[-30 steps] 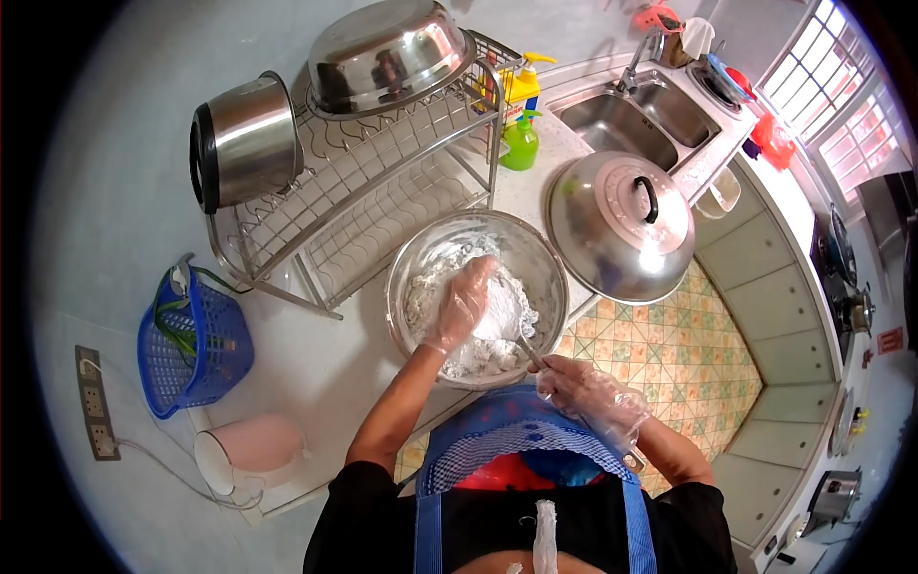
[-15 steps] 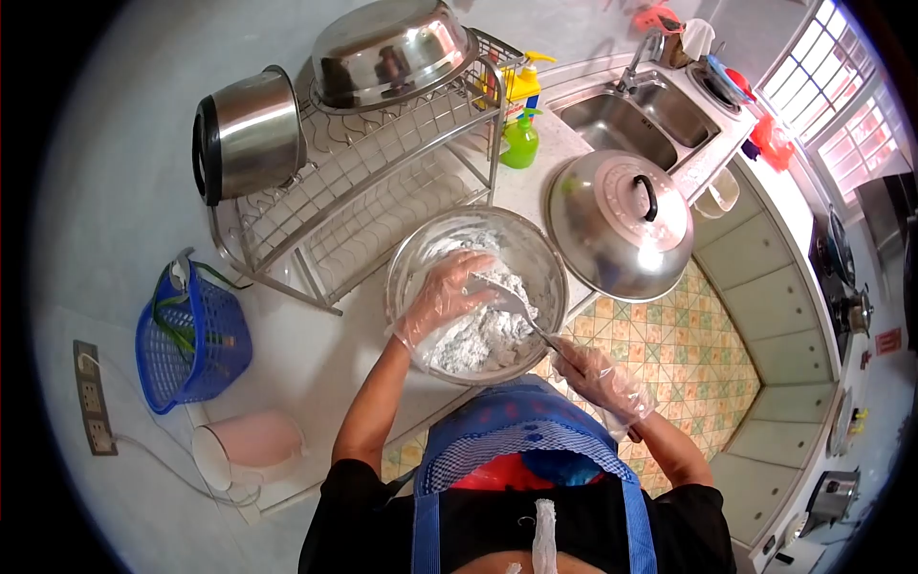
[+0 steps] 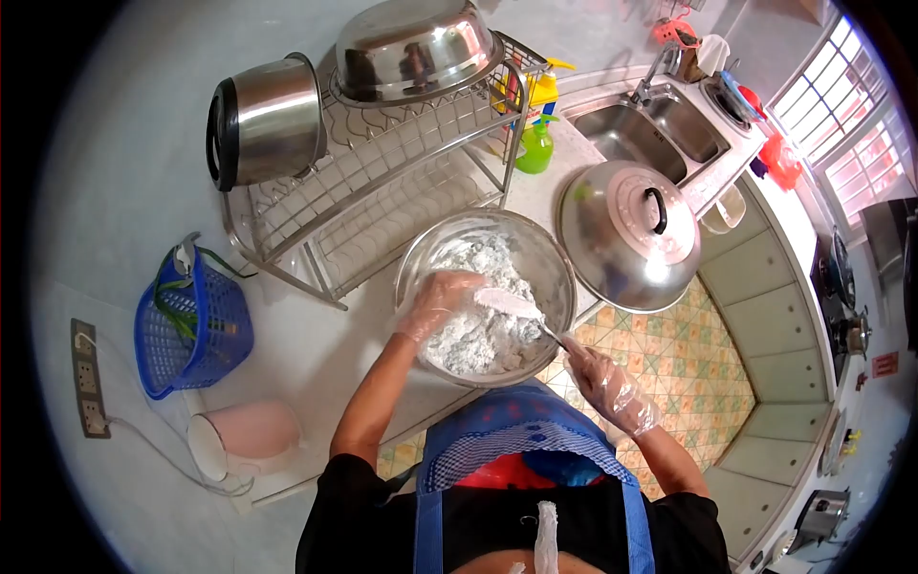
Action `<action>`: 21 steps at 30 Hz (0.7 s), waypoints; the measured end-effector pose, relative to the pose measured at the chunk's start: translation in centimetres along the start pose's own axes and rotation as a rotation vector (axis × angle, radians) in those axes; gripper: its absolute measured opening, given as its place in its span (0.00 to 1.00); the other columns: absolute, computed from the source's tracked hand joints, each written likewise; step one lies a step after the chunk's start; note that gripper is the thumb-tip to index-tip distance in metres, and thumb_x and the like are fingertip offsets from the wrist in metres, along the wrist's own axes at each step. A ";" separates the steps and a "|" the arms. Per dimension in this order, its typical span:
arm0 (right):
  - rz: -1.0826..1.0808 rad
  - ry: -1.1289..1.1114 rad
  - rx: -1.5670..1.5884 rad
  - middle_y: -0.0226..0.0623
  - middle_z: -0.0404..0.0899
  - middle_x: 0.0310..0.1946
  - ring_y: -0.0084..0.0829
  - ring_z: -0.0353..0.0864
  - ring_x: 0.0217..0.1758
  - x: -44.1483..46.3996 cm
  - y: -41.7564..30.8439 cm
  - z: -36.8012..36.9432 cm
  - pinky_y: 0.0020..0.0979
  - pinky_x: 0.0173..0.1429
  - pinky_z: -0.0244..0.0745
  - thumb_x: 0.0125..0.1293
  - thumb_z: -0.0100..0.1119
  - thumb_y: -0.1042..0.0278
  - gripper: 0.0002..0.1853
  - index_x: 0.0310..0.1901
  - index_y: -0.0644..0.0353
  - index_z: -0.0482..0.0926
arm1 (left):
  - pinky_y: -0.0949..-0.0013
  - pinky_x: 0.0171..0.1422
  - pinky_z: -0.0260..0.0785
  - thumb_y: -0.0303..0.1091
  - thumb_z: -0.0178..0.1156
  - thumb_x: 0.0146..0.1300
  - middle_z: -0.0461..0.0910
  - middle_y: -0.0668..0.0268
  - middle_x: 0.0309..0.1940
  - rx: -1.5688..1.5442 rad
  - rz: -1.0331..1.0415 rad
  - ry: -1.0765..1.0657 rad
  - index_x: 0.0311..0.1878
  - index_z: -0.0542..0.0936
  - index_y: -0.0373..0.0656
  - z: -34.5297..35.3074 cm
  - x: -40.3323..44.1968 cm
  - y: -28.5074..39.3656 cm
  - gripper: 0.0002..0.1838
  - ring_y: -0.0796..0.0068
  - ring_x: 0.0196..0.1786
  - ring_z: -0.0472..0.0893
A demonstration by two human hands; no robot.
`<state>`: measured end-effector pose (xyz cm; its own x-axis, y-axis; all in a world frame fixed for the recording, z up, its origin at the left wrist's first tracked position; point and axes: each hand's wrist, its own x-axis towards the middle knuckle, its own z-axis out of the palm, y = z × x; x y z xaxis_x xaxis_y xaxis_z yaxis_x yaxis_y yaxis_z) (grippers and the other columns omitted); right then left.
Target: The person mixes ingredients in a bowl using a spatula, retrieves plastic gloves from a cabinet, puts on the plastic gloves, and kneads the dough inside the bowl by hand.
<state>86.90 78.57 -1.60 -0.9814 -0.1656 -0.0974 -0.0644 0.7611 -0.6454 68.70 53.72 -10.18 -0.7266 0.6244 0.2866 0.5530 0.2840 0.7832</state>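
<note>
A wide metal bowl (image 3: 562,258) on the counter's front edge holds white flour-like powder (image 3: 483,349), clumped in places. My right hand (image 3: 612,387), in a clear plastic glove, is closed around the handle of a metal spatula (image 3: 509,303). Its blade lies over the powder and is coated white. My left hand (image 3: 442,304), gloved too, reaches over the bowl's left side. Its slightly blurred fingers stretch toward the blade's tip, holding nothing that I can see; whether they touch the blade I cannot tell.
Behind the bowl stands a wire dish rack (image 3: 382,196) with a pot (image 3: 277,120) and an upturned basin (image 3: 416,53). A domed lid (image 3: 622,244) lies to the right, near a green pump bottle (image 3: 535,148) and the sink (image 3: 626,134). On the left are a blue basket (image 3: 196,330) and a pink container (image 3: 253,430).
The spatula's blade has turned and now carries a white coating. My left fingers have drawn back left from over the blade. The whole view has shifted slightly.
</note>
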 end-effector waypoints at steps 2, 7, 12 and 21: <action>-0.032 -0.019 -0.198 0.53 0.76 0.34 0.50 0.79 0.32 -0.8 -0.2 -0.8 0.44 0.35 0.74 0.63 0.49 0.75 0.28 0.66 0.59 0.58 | 0.70 0.47 0.75 0.16 0.51 0.52 0.83 0.57 0.41 0.278 0.024 0.022 0.43 0.82 0.39 -0.8 -0.4 -0.1 0.17 0.65 0.43 0.83; -0.002 -0.037 -0.354 0.49 0.74 0.34 0.49 0.78 0.30 -0.5 -0.3 -0.9 0.43 0.33 0.76 0.61 0.51 0.76 0.31 0.67 0.57 0.57 | 0.71 0.42 0.77 0.23 0.58 0.58 0.81 0.60 0.48 0.071 -0.088 0.069 0.43 0.83 0.42 -2.5 -0.9 2.5 0.11 0.67 0.41 0.84; -0.117 0.072 -0.403 0.47 0.74 0.32 0.44 0.78 0.28 0.1 -0.3 -1.3 0.40 0.32 0.77 0.59 0.52 0.78 0.33 0.68 0.57 0.56 | 0.68 0.62 0.68 0.31 0.56 0.63 0.77 0.59 0.54 -0.085 0.041 -0.174 0.54 0.77 0.43 -0.3 -1.1 7.0 0.16 0.65 0.56 0.77; -0.258 0.024 -0.635 0.37 0.70 0.27 0.32 0.77 0.31 0.3 -1.1 -2.1 0.33 0.35 0.77 0.55 0.54 0.78 0.34 0.66 0.55 0.62 | 0.65 0.65 0.63 0.39 0.46 0.70 0.76 0.59 0.55 -0.006 -0.201 0.036 0.56 0.76 0.42 1.1 -0.8 3.3 0.18 0.67 0.59 0.74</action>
<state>86.35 78.98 0.67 -0.9237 -0.3825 0.0216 -0.3830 0.9207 -0.0754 71.54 55.00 -8.41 -0.8360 0.5295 0.1438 0.3933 0.3956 0.8299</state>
